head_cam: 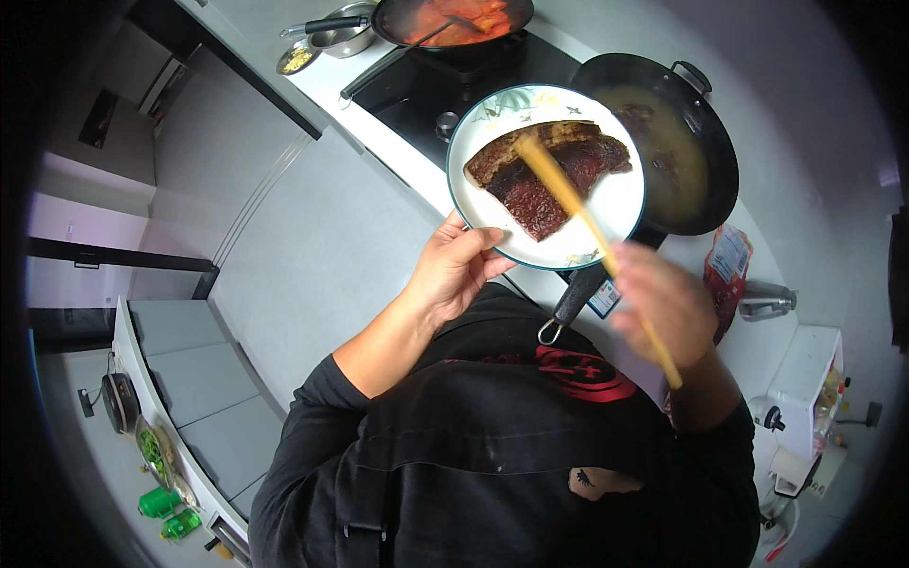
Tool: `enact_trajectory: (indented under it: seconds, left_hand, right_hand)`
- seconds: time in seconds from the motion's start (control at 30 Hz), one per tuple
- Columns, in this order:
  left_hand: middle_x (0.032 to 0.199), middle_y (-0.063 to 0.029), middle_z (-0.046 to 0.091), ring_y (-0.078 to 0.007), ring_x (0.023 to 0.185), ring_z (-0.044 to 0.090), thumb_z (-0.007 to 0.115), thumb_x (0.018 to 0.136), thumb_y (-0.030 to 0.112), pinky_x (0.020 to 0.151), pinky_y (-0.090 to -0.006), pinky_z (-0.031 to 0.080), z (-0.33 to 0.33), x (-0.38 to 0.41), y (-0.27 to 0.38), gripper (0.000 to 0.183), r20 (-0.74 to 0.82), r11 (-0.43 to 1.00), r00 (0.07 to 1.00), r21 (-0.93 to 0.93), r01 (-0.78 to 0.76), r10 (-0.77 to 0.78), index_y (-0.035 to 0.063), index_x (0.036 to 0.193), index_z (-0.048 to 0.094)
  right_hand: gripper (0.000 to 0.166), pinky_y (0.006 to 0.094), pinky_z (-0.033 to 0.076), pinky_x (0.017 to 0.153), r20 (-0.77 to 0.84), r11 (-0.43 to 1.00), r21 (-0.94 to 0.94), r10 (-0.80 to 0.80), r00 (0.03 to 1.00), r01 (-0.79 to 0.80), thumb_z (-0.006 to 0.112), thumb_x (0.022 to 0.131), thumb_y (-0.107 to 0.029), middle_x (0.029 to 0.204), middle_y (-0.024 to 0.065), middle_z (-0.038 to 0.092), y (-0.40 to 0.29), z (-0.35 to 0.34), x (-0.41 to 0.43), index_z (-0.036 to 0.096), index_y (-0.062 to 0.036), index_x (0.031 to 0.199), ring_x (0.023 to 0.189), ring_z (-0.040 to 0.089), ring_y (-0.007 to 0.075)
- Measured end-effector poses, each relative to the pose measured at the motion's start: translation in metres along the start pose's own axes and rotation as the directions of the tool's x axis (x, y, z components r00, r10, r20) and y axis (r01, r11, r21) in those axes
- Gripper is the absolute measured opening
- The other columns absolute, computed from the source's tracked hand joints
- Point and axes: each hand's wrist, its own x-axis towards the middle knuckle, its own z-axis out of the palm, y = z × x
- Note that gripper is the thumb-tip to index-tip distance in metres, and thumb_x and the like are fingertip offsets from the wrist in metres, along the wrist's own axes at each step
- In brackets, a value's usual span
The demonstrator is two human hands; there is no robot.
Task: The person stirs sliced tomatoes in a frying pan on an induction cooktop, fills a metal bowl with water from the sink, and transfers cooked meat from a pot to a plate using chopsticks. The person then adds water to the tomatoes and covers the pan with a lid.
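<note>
My left hand (461,266) holds a white ceramic plate with a dark green rim (618,227) by its lower left edge, thumb on top. A slab of dark browned meat (540,195) with a paler rind strip lies on it. In my right hand (660,302), blurred by motion, is a wooden stick-like utensil (554,174), its rounded tip over the meat's upper part; whether it touches cannot be told. Behind the plate, to the right, a black wok (717,163) holds cloudy liquid with dark pieces. Its black handle (579,295) points towards me below the plate.
A pan (376,21) of red food with a long utensil stands at the far side of the black cooktop (405,103). Left of it are a steel pot (348,42) and a small dish of chopped pieces (297,60). A red package (724,291) and a metal cup (763,302) lie right.
</note>
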Motion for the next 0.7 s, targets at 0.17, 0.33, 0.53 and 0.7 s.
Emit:
enact_trajectory:
  seconds: [0.17, 0.33, 0.53, 0.7]
  left_hand:
    - [0.101, -0.011, 0.061, -0.018, 0.082, 0.065, 0.053, 0.082, -0.002, 0.068, -0.0256, 0.059, -0.001, 0.001, 0.002, 0.032, -0.003, 1.0, 1.0, -0.003, 0.016, -0.016, 0.003, 0.114, 0.05]
    - [0.101, -0.011, 0.061, -0.0182, 0.082, 0.065, 0.053, 0.083, -0.002, 0.068, -0.026, 0.059, -0.001, 0.001, 0.0, 0.031, -0.012, 1.0, 1.0, -0.001, 0.013, -0.013, 0.0032, 0.113, 0.05]
    - [0.101, -0.0105, 0.062, -0.0185, 0.083, 0.065, 0.053, 0.083, -0.001, 0.07, -0.0283, 0.059, -0.006, 0.001, -0.001, 0.029, -0.016, 1.0, 1.0, 0.004, 0.01, -0.01, 0.0042, 0.111, 0.051]
    - [0.101, -0.0096, 0.062, -0.0194, 0.083, 0.065, 0.054, 0.082, -0.001, 0.071, -0.0297, 0.058, -0.005, 0.003, -0.002, 0.03, -0.015, 1.0, 1.0, -0.001, -0.013, 0.013, 0.0051, 0.111, 0.051]
  right_hand:
    - [0.035, 0.0345, 0.054, 0.081, 0.087, 0.997, -0.078, 0.028, 0.996, -0.021, 0.074, 0.071, -0.016, 0.101, 0.0173, 0.06, 0.002, 0.007, 0.007, 0.06, 0.0044, 0.096, 0.098, 0.061, 0.0305]
    - [0.033, 0.0331, 0.055, 0.077, -0.016, 0.981, -0.184, 0.054, 0.998, -0.056, 0.074, 0.07, -0.013, 0.099, 0.0175, 0.06, 0.008, 0.004, 0.005, 0.061, 0.0048, 0.094, 0.095, 0.063, 0.0304]
    - [0.033, 0.0341, 0.055, 0.076, 0.026, 0.992, -0.12, 0.038, 0.999, -0.035, 0.074, 0.069, -0.01, 0.098, 0.0177, 0.061, 0.005, 0.007, 0.001, 0.061, 0.0062, 0.094, 0.093, 0.063, 0.0302]
    - [0.032, 0.0333, 0.055, 0.077, 0.089, 1.0, 0.022, 0.001, 0.996, -0.003, 0.074, 0.068, -0.008, 0.098, 0.0178, 0.061, 0.001, 0.012, -0.001, 0.061, 0.0062, 0.093, 0.092, 0.063, 0.0294]
